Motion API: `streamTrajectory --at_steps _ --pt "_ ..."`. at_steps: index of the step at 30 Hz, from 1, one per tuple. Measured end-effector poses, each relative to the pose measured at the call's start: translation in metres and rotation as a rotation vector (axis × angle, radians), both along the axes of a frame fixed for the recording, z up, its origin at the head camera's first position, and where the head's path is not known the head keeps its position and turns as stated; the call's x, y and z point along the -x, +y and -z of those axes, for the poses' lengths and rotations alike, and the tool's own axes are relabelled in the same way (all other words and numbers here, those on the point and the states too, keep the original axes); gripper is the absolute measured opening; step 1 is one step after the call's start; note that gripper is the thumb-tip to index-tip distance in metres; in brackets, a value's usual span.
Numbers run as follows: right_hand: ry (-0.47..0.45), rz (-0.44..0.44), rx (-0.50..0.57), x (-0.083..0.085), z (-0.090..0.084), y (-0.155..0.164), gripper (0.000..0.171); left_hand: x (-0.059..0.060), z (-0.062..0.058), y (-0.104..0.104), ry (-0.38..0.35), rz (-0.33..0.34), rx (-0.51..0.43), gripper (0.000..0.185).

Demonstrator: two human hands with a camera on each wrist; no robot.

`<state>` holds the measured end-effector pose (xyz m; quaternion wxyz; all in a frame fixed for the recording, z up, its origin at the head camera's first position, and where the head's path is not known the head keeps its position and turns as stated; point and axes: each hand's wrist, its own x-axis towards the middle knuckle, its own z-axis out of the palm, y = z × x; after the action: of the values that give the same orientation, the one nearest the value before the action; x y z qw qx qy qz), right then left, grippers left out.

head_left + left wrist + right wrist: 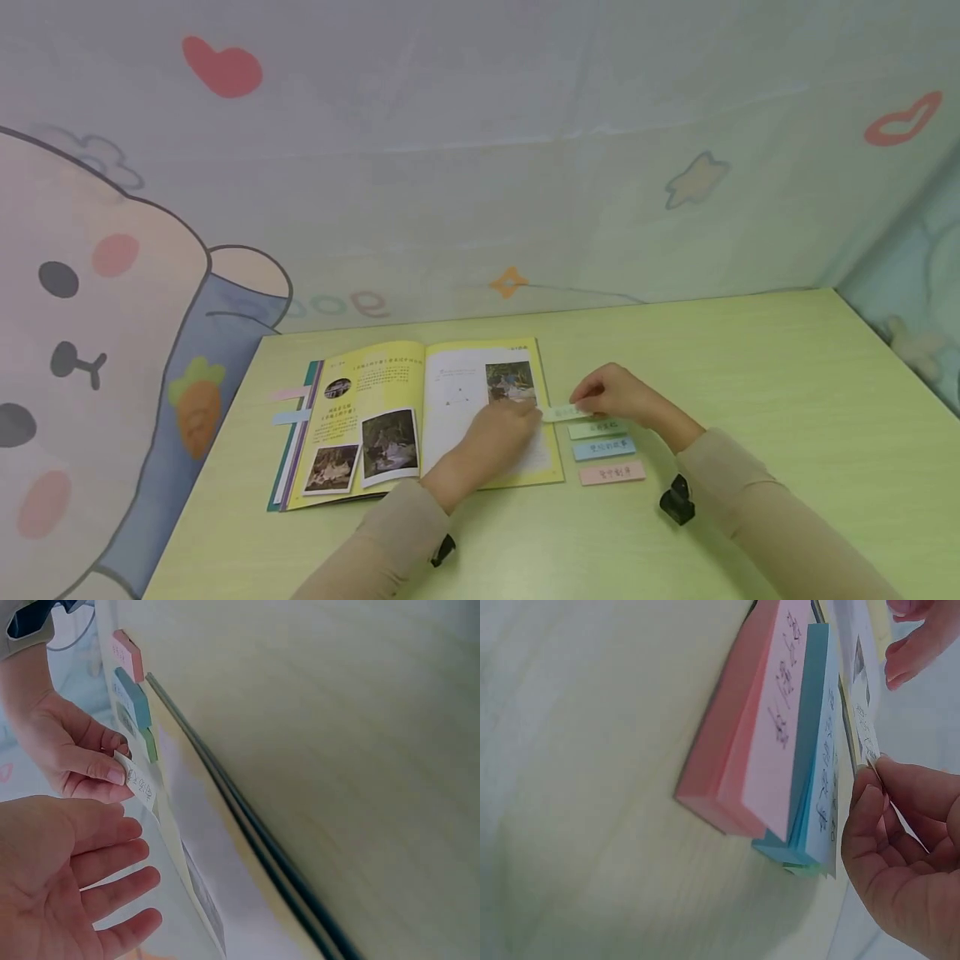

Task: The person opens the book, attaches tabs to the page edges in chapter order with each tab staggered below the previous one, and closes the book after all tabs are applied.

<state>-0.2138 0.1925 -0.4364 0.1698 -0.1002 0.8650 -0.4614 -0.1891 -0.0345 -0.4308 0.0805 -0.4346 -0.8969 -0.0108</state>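
Two tabs [291,405] project past the left edge of one open book [420,421]. The left hand [501,433] rests flat, fingers relaxed, on the right page. The right hand [611,392] pinches one pale strip [564,412] at the book's right edge. Three note pads [604,450] lie just beside; their writing is illegible. Bare table [787,400] lies rightward.

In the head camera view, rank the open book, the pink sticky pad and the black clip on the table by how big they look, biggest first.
1. open book, by far the largest.
2. pink sticky pad.
3. black clip.
The pad looks longer but thinner than the clip; they cover similar area, and both lie about equally near, so that ranking is unsure.
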Motion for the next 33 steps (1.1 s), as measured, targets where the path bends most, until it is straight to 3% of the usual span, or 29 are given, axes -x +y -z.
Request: streamTrajectory --at_steps 10,17,23,26,33 --pt "-0.041 0.013 0.025 -0.001 0.006 -0.003 0.013 -0.003 0.008 0.006 -0.085 -0.016 0.111 0.030" --pt "-0.042 0.000 0.043 0.001 0.012 -0.001 0.013 -0.004 0.011 0.009 -0.068 -0.054 0.212 0.033" --pt "-0.032 -0.007 0.041 0.001 0.011 0.000 0.012 -0.007 0.013 0.009 -0.153 -0.122 0.318 0.052" --pt "-0.029 -0.003 0.038 0.002 0.012 0.001 0.012 -0.008 0.015 0.012 -0.160 -0.143 0.366 0.057" --pt "-0.051 0.042 0.001 0.004 0.017 0.000 0.011 -0.008 0.020 0.012 -0.157 -0.126 0.360 0.059"
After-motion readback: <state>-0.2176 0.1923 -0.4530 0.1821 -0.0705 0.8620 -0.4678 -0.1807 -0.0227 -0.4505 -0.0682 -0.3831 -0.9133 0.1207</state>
